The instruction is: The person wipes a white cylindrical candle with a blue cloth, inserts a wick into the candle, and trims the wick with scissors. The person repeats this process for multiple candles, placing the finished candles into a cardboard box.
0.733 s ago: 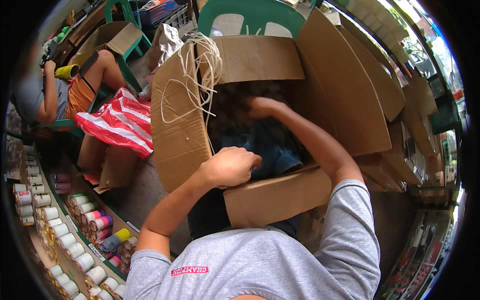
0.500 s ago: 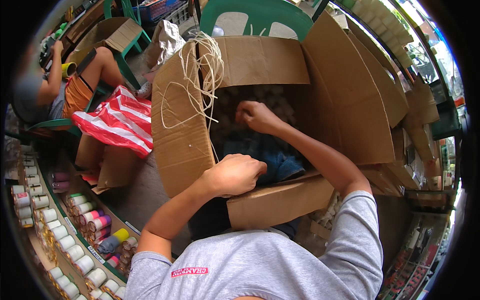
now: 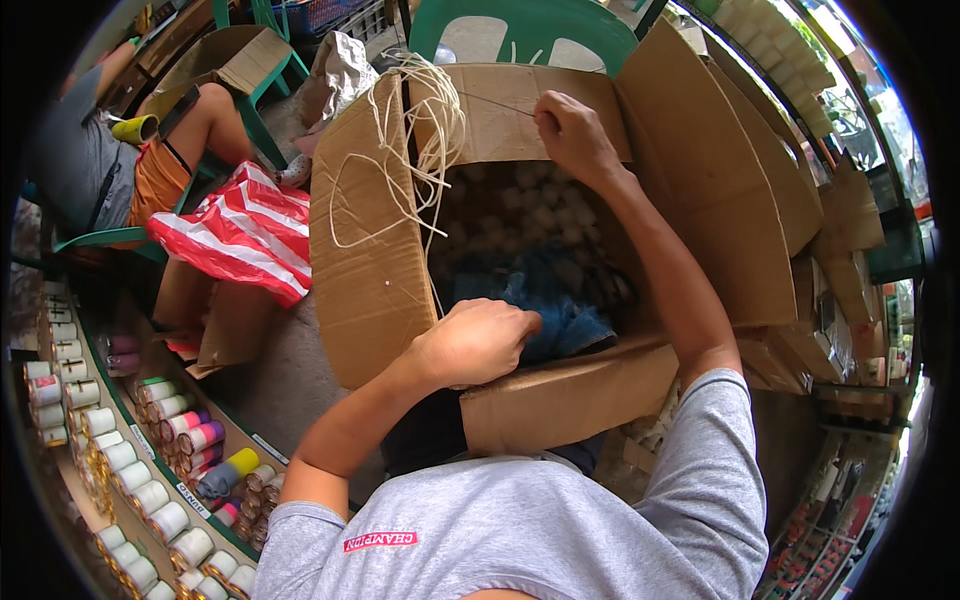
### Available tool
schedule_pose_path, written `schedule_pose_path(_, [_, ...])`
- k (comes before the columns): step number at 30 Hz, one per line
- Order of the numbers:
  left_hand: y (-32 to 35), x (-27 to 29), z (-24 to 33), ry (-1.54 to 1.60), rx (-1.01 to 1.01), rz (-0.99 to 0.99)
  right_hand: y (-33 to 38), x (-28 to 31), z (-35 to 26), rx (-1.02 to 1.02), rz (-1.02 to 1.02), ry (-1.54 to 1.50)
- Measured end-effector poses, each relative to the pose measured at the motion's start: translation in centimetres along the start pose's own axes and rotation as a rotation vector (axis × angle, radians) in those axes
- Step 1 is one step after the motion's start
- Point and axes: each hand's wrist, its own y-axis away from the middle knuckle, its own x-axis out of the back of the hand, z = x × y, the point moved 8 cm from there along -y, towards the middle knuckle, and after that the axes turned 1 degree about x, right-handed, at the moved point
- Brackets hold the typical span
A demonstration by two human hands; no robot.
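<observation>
My right hand (image 3: 572, 135) is raised in front of the far flap of the cardboard box (image 3: 372, 290), fingers pinched on a thin dark strand (image 3: 495, 102). That strand runs left toward a tangle of cream cord (image 3: 440, 105) draped over the box's far left corner. My left hand (image 3: 475, 342) is closed above the near left side of the opening; whatever its fingers grip is hidden. Just beyond it, blue cloth (image 3: 560, 325) lies inside the box. Many small whitish pieces (image 3: 545, 205) fill the box, too shadowed to name.
A green plastic chair (image 3: 470, 35) stands behind the box. To the left, a red-and-white striped plastic bag (image 3: 245, 230) covers a smaller carton, and another person (image 3: 90, 150) sits beyond. Racks of thread-like spools (image 3: 150, 497) curve along the lower left. Cartons (image 3: 825, 320) are stacked at right.
My right hand has risen from inside the box to the far flap, and the thin dark strand now shows from its fingers. My left hand has barely moved.
</observation>
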Motion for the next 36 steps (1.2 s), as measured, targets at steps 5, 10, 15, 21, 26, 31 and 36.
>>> schedule_pose_path(5, [-0.4,-0.1,0.4,-0.029,0.0,-0.064,-1.0,-1.0,-0.5,0.081,0.021,-0.069])
schedule_pose_path(10, [-0.8,-0.3,0.3,-0.047,-0.013,-0.025,-3.5,-2.3,-1.1,0.335,0.234,0.204])
schedule_pose_path(15, [0.4,0.6,-0.2,0.066,-0.014,0.068,2.1,-2.7,-6.8,0.459,0.076,0.027])
schedule_pose_path(21, [-1.3,1.2,1.9,0.055,-0.093,0.069,15.5,-15.7,10.9,0.363,-0.249,0.357])
schedule_pose_path(26, [0.6,4.3,-1.6,0.402,0.096,0.416,9.7,-18.7,6.4,0.224,-0.446,0.578])
schedule_pose_path(31, [1.4,7.0,-1.6,0.222,0.053,0.905,11.5,-14.9,6.0,-0.525,-0.967,-0.375])
schedule_pose_path(36, [1.1,6.3,-0.3,0.132,0.108,0.809,11.7,-1.6,-5.0,-0.766,-0.933,-1.023])
